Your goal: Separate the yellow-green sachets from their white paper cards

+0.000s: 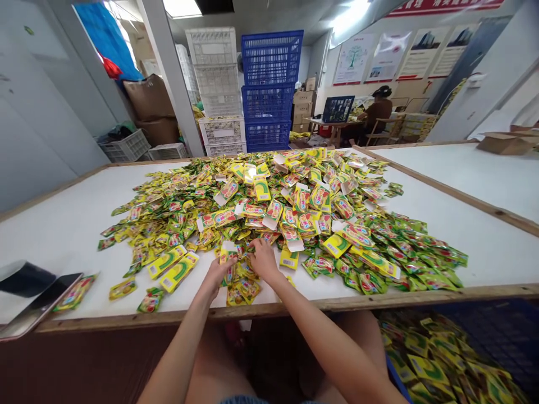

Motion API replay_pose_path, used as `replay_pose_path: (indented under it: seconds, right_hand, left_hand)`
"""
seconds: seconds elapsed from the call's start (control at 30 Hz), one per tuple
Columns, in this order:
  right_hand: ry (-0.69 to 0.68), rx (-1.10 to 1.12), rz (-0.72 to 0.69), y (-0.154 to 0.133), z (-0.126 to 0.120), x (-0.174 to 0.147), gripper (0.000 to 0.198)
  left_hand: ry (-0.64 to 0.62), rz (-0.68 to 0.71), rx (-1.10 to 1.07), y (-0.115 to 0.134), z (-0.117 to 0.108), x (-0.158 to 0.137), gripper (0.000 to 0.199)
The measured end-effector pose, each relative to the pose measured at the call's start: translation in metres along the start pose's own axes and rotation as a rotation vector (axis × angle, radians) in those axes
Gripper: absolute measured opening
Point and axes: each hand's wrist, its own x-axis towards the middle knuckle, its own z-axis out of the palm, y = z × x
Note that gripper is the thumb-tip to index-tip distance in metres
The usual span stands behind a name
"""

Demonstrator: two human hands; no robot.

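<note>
My left hand (217,274) is closed around a small yellow carton (227,259), whose white end flap stands up. Just to its right, my right hand (263,259) has its fingers curled together at a small foil packet (241,250) by the carton's open end; the fingertips are partly hidden. Below the hands, several yellow packets (243,290) lie near the table's front edge. A big heap of green and yellow packets (177,216) spreads beyond, with open yellow cartons (301,197) on top. Two closed cartons (179,271) lie left of my left hand.
A wooden rim (337,302) edges the white table (54,207). At the left lie a phone (44,306) and a dark cup-like object (26,279). Below right, a blue crate (501,331) holds filled cartons. Stacked crates (272,67) stand behind; a person (378,115) sits farther back.
</note>
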Motion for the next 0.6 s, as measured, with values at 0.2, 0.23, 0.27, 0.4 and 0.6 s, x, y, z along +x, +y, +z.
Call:
replay_pose_path:
  seconds: [0.2, 0.23, 0.27, 0.4, 0.6]
  right_hand:
    - [0.043, 0.061, 0.012, 0.018, -0.019, -0.006, 0.013]
    - [0.039, 0.087, 0.018, 0.019, -0.025, -0.01, 0.011]
    - [0.028, 0.128, 0.029, 0.02, -0.032, -0.014, 0.012]
    - [-0.053, 0.341, 0.095, 0.015, -0.063, -0.029, 0.022]
    - [-0.36, 0.422, 0.088, 0.016, -0.097, -0.032, 0.029]
  left_hand:
    - [0.004, -0.022, 0.049, 0.01, -0.012, -0.001, 0.045]
    - [0.029, -0.019, 0.044, 0.012, -0.016, -0.004, 0.044]
    - [0.045, -0.013, 0.026, 0.015, -0.019, -0.009, 0.044]
    - [0.015, 0.01, -0.052, 0.027, -0.014, -0.033, 0.048]
    - [-0.324, -0.011, 0.035, 0.026, 0.033, -0.058, 0.042]
